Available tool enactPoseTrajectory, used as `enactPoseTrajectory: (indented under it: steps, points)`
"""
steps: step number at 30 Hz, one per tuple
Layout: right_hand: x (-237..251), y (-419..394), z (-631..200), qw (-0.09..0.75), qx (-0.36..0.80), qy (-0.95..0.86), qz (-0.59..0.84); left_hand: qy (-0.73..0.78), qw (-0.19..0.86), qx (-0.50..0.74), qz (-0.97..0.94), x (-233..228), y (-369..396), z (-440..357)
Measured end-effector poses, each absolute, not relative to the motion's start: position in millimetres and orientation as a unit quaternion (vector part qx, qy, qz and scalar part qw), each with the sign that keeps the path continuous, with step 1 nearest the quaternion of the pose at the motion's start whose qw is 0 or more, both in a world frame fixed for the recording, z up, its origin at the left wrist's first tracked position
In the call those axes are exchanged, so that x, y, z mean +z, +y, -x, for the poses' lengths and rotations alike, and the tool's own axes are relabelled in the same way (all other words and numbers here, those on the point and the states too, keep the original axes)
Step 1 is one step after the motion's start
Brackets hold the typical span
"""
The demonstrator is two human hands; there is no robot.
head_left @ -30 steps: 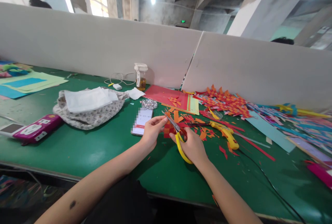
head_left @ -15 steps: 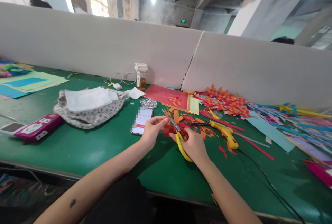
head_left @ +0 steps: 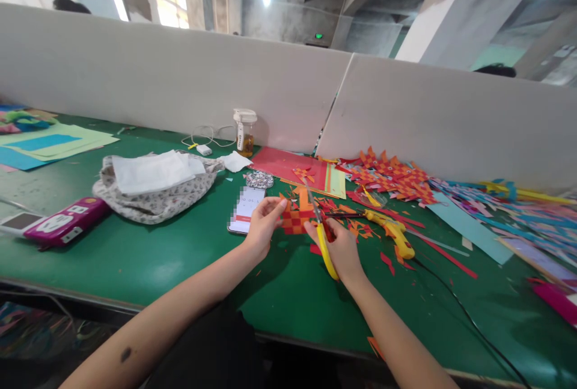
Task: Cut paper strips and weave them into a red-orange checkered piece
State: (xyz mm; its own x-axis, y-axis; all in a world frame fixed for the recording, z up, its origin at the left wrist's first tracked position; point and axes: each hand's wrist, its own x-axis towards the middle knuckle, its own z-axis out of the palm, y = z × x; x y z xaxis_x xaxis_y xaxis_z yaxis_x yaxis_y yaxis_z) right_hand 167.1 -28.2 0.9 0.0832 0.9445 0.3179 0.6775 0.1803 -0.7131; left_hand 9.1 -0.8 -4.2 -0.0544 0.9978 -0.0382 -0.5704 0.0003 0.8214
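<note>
My left hand [head_left: 264, 226] pinches the left edge of a red-and-orange woven paper piece [head_left: 294, 222] above the green table. My right hand [head_left: 340, 251] is closed on yellow-handled scissors [head_left: 325, 251], whose blades point up and away over the piece's right side. The right fingertips also come close to the piece; whether they grip it is hard to tell. Beyond the hands lie red and orange paper scraps [head_left: 360, 229]. To the right rests a yellow glue gun [head_left: 392, 234] with a black cord.
A phone [head_left: 247, 202] lies left of the hands. Behind are red paper sheets [head_left: 279, 163] and a pile of checkered woven pieces [head_left: 392, 175]. A jar [head_left: 246, 133] stands by the partition [head_left: 180, 76]. Further left are a cloth bag [head_left: 157, 205] and a purple case [head_left: 67, 220].
The scissors have swung from pointing left across the woven piece to pointing up at its right side. More of the piece now shows between my hands.
</note>
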Motion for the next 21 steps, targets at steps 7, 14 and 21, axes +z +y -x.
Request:
enactPoseTrajectory:
  steps: [7, 14, 21]
  points:
    - [4.3, -24.9, -171.5, 0.434, 0.194, -0.616, 0.628, 0.370, 0.634, 0.651, -0.193, -5.0, 4.1, -7.7]
    - [1.6, -26.1, -169.3, 0.348, 0.181, -0.641, 0.660, 0.391, 0.632, 0.629, -0.229, -3.4, 1.8, -6.8]
    - [4.0, -27.9, -166.1, 0.250, 0.130, -0.666, 0.691, 0.350, 0.649, 0.617, -0.276, -6.8, 5.0, -7.8]
